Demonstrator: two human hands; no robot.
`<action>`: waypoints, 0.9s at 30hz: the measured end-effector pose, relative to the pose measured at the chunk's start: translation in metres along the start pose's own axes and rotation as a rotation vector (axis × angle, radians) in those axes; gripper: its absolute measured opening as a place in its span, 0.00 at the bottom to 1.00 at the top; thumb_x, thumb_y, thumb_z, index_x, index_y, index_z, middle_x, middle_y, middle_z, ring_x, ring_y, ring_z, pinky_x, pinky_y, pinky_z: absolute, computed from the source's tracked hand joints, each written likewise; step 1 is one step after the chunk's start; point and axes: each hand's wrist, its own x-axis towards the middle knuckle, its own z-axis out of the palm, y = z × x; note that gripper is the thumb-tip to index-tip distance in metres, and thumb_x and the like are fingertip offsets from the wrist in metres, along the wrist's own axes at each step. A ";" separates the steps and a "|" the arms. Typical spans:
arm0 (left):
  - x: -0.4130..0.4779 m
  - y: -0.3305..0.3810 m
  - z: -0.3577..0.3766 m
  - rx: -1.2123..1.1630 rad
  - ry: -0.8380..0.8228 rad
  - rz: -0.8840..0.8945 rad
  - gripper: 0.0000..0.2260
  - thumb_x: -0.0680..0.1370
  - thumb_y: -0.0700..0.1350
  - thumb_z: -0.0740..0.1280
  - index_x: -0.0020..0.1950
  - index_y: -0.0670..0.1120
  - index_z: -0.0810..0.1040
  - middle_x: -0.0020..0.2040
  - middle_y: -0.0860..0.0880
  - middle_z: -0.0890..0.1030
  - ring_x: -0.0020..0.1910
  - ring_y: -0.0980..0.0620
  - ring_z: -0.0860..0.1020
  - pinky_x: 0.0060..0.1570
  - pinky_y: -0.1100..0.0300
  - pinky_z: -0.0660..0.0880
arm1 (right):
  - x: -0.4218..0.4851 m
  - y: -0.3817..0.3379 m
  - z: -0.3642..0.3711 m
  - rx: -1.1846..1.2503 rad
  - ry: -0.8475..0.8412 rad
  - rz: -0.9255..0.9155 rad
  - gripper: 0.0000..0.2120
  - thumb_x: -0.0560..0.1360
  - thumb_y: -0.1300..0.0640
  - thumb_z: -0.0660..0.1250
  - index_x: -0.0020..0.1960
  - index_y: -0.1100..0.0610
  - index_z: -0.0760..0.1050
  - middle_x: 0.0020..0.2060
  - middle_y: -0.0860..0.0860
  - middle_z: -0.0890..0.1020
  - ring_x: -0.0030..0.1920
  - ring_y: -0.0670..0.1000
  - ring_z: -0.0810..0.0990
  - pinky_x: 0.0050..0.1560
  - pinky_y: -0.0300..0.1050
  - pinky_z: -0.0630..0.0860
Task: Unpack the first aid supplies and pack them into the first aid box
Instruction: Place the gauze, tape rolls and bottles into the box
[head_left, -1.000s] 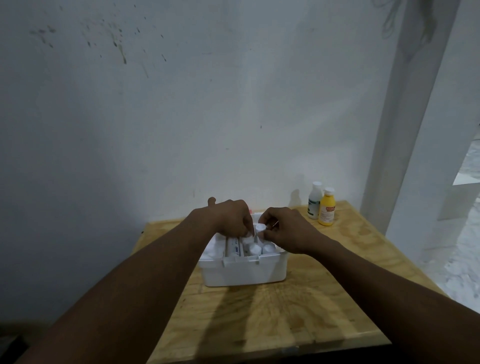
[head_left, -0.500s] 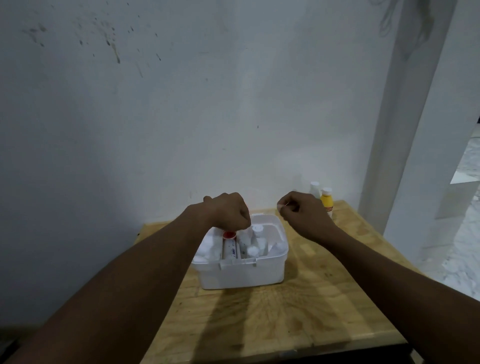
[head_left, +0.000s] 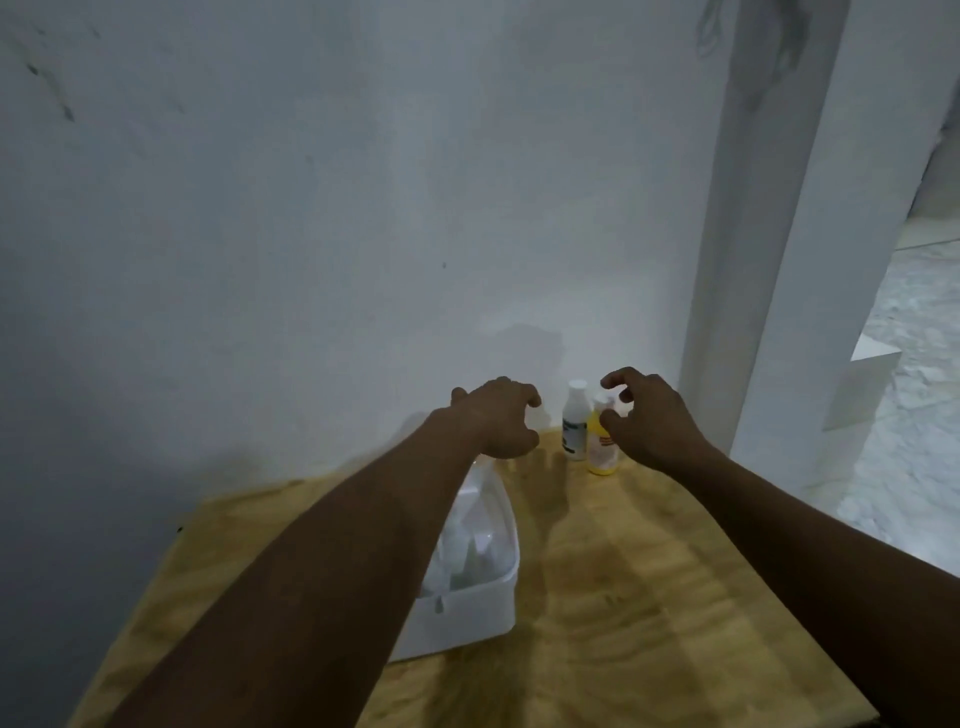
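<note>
We see our right hand (head_left: 649, 421) open, fingers curled loosely around the cap of the yellow bottle (head_left: 601, 447), holding nothing; whether it touches is unclear. Our left hand (head_left: 501, 418) hangs open and empty beside the white bottle (head_left: 574, 423). The first aid box (head_left: 467, 597) sits on the worktop (head_left: 649, 597), partly under our left forearm.

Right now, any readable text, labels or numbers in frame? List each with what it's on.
None readable.
White bottle: dark label patch, too blurred.
Yellow bottle: pale label with a reddish band, too blurred.
First aid box: no markings visible.
</note>
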 end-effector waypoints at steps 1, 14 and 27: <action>0.011 0.005 0.004 0.019 -0.006 0.019 0.28 0.77 0.50 0.66 0.77 0.54 0.64 0.72 0.47 0.68 0.70 0.44 0.70 0.66 0.46 0.63 | 0.005 0.005 0.000 -0.027 -0.029 -0.010 0.20 0.73 0.56 0.69 0.65 0.51 0.73 0.56 0.56 0.77 0.48 0.55 0.79 0.47 0.45 0.72; 0.091 0.029 0.035 -0.046 0.164 0.159 0.16 0.76 0.44 0.70 0.64 0.51 0.75 0.60 0.45 0.79 0.55 0.44 0.78 0.54 0.48 0.79 | 0.015 0.035 0.013 -0.006 -0.029 -0.117 0.13 0.76 0.53 0.70 0.56 0.50 0.69 0.47 0.51 0.82 0.41 0.50 0.80 0.40 0.45 0.79; 0.001 -0.021 -0.044 -0.140 0.374 0.105 0.12 0.74 0.55 0.70 0.53 0.50 0.83 0.51 0.48 0.83 0.48 0.47 0.81 0.50 0.53 0.78 | -0.027 -0.032 -0.019 0.129 0.227 -0.294 0.08 0.74 0.51 0.67 0.50 0.50 0.71 0.43 0.45 0.81 0.39 0.49 0.82 0.41 0.53 0.80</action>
